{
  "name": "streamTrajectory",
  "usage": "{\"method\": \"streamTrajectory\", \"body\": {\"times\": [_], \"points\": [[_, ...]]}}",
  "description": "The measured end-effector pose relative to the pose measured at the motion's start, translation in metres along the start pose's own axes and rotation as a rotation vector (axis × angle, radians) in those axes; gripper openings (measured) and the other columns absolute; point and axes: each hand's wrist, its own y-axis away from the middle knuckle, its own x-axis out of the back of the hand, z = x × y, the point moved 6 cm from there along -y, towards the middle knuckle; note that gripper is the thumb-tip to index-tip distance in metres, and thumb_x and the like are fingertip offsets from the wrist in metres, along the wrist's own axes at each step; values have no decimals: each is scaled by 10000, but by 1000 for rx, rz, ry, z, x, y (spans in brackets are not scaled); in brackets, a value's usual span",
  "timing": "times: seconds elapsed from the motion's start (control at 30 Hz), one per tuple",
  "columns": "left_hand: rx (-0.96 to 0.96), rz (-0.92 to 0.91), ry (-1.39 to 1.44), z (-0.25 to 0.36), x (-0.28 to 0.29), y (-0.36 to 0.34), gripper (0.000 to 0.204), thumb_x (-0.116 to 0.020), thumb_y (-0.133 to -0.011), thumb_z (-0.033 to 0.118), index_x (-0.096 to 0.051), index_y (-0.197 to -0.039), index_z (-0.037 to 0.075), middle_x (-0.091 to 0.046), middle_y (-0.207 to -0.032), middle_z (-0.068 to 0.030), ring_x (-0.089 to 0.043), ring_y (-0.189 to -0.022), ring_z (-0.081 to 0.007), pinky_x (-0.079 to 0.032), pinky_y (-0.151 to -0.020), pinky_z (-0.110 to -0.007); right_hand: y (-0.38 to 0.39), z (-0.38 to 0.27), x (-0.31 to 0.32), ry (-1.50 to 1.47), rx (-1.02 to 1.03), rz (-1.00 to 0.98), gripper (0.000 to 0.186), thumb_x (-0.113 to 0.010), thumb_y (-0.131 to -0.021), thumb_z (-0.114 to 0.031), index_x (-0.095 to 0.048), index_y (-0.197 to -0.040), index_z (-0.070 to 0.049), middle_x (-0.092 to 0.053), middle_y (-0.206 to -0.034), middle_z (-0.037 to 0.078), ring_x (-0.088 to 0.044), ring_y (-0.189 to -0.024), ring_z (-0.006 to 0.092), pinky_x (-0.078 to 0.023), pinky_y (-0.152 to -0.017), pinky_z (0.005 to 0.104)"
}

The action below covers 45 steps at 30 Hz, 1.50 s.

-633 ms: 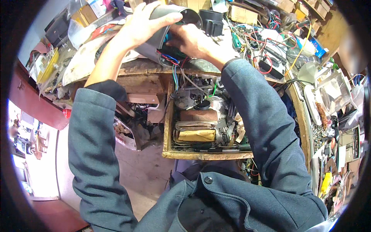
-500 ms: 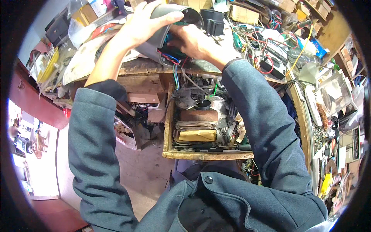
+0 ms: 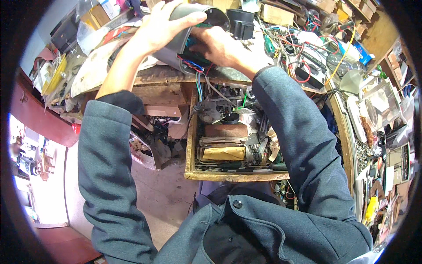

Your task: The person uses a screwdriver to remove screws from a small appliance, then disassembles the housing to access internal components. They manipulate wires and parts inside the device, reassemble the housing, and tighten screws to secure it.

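Hands meet at the far edge of the bench (image 3: 176, 77), both on a grey housing (image 3: 182, 39) tipped on its side. The left hand (image 3: 160, 28) lies over the top of the shell, fingers spread and curled round it, thumb toward the dark round end, which seems to steady the piece and keep its open side turned toward the person. The right hand (image 3: 217, 44) reaches into that open side, fingers bent and bunched near a green part inside; whether they pinch anything I cannot tell, since the shell hides the tips. Red and blue wires (image 3: 195, 72) trail from the housing down over the bench edge toward an open wooden drawer (image 3: 228, 176) just below, crammed with tools and parts. Loose cables (image 3: 307, 57) and a green-handled screwdriver (image 3: 269, 46) lie to the right.
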Motion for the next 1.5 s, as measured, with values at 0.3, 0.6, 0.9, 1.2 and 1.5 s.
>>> {"method": "streamTrajectory", "body": {"times": [0.3, 0.6, 0.9, 1.2, 1.5], "points": [[18, -3, 4, 3, 1, 1, 991, -682, -840, 725, -468, -1532, 48, -446, -1558, -217, -389, -1475, -344, -296, -1221, -434, -2, 2, -2, 35, -2, -33, 344, -702, -905, -93, -632, -1229, -2, -707, -1029, 267, -673, -1015, 455, -542, -877, 498], [8, 4, 20, 3, 0, 0, 978, -688, -840, 719, -485, -1522, 49, -461, -1545, -216, -402, -1468, -342, -303, -1218, -429, 1, -6, 0, 81, 8, -86, 339, -696, -909, -99, -633, -1226, 1, -689, -1110, 274, -653, -1080, 450, -526, -923, 495], [40, -92, 58, 28, 9, 6, 869, -685, -889, 633, -500, -1471, 16, -457, -1512, -244, -414, -1440, -362, -325, -1192, -454, -2, -3, -7, 88, 74, -93, 366, -684, -897, -88, -651, -1256, -30, -699, -1064, 257, -669, -1023, 440, -538, -900, 487], [48, -108, 109, 36, 12, 8, 914, -690, -872, 650, -486, -1476, -6, -448, -1475, -284, -410, -1419, -404, -322, -1186, -482, -12, -17, -12, 212, 180, -227, 389, -694, -729, -61, -738, -1111, -126, -735, -914, 197, -716, -880, 400, -583, -810, 487], [-31, -121, 87, 33, 11, 10, 761, -666, -915, 597, -560, -1452, 69, -456, -1461, -286, -393, -1417, -411, -295, -1197, -483, -17, -22, -7, 388, 189, -79, 164, -785, -711, -178, -716, -843, -109, -720, -804, 144, -725, -819, 364, -596, -746, 465]]}}
